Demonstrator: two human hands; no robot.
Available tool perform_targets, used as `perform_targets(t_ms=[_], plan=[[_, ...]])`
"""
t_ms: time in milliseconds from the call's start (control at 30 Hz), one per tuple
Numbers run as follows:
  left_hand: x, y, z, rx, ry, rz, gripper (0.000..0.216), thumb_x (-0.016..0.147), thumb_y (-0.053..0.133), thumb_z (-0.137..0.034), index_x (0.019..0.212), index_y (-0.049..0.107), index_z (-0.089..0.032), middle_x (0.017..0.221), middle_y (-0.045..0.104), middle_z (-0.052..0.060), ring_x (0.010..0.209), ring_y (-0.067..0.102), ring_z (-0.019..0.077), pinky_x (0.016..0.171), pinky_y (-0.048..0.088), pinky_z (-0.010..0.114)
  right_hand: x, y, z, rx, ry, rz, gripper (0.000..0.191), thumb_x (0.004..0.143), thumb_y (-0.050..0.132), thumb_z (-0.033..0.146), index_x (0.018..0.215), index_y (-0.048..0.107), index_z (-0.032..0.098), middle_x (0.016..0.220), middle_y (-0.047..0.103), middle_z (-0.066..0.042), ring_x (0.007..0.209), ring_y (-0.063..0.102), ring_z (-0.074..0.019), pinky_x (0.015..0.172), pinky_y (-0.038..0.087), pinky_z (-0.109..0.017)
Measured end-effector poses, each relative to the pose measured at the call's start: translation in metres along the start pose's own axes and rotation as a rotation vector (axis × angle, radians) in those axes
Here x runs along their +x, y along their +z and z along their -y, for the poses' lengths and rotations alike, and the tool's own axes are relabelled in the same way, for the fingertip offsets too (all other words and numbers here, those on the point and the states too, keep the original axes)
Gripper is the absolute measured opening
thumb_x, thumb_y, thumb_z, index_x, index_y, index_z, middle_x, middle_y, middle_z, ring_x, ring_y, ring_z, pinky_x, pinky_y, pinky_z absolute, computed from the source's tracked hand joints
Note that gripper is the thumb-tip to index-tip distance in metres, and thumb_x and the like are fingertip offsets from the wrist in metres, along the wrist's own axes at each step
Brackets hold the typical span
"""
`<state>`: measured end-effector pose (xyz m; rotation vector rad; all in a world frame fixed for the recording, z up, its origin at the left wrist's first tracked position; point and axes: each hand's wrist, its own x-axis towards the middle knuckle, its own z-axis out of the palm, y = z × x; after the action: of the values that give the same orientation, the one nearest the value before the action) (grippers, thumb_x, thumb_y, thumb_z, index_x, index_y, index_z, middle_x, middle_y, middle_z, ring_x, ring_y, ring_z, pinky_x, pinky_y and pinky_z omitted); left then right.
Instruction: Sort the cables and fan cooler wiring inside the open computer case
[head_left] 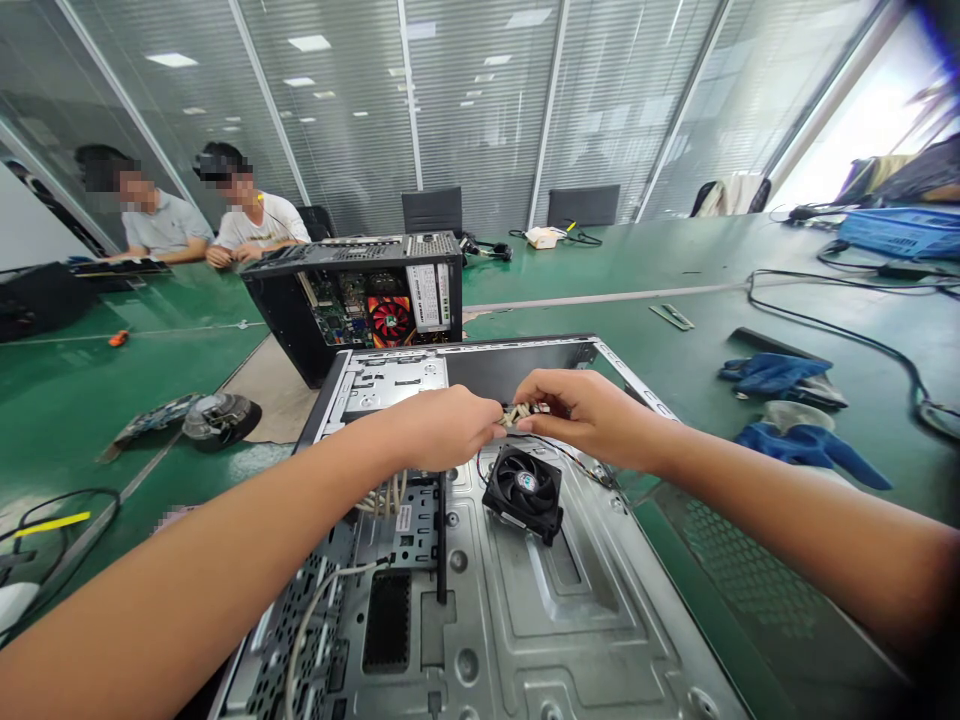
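Note:
My left hand (442,428) pinches one end of a short beige twisted cable (516,412), and its fingers are closed. At the other end, my right hand (585,415) has thumb and fingers closed on the cable close to a small light tip. Both hands are above an open metal computer case (480,620) lying on its side. Just below them, a black cooling fan (526,492) rests tilted on the case's bare panel, with thin coloured wires running from it. Grey cables (384,495) come out beneath my left forearm.
Behind the case stands a second computer tower (352,260) with a red fan inside. Blue gloves (780,375) and a black power cord (862,325) lie at right on the green table (555,310). A strapped round object (221,420) is at left. Two people sit far left.

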<state>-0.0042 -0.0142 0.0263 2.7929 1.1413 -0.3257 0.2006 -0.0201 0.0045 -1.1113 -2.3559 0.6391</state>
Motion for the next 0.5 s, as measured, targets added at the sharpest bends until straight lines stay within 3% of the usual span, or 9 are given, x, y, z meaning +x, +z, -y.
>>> perform_targets(t_ms=[300, 500], plan=[[-0.0003, 0.0027, -0.0004, 0.006, -0.001, -0.042, 0.039, 0.095, 0.028, -0.044, 0.089, 0.057, -0.019, 0.074, 0.064, 0.008, 0.058, 0.054, 0.0186, 0.05, 0.03, 0.029, -0.0016, -0.0007, 0.0002, -0.03, 0.06, 0.055, 0.028, 0.089, 0.048, 0.042, 0.083, 0.059, 0.017, 0.06, 0.046, 0.004, 0.056, 0.036, -0.0099, 0.054, 0.027, -0.025], [-0.0015, -0.0005, -0.0028, -0.006, -0.02, -0.029, 0.038, 0.096, 0.029, -0.042, 0.092, 0.058, -0.018, 0.076, 0.064, 0.009, 0.06, 0.055, 0.0188, 0.054, 0.035, 0.029, -0.0013, -0.0004, 0.0009, -0.043, 0.067, 0.039, 0.026, 0.088, 0.05, 0.041, 0.083, 0.059, 0.017, 0.06, 0.045, 0.004, 0.057, 0.035, -0.0099, 0.055, 0.026, -0.025]])
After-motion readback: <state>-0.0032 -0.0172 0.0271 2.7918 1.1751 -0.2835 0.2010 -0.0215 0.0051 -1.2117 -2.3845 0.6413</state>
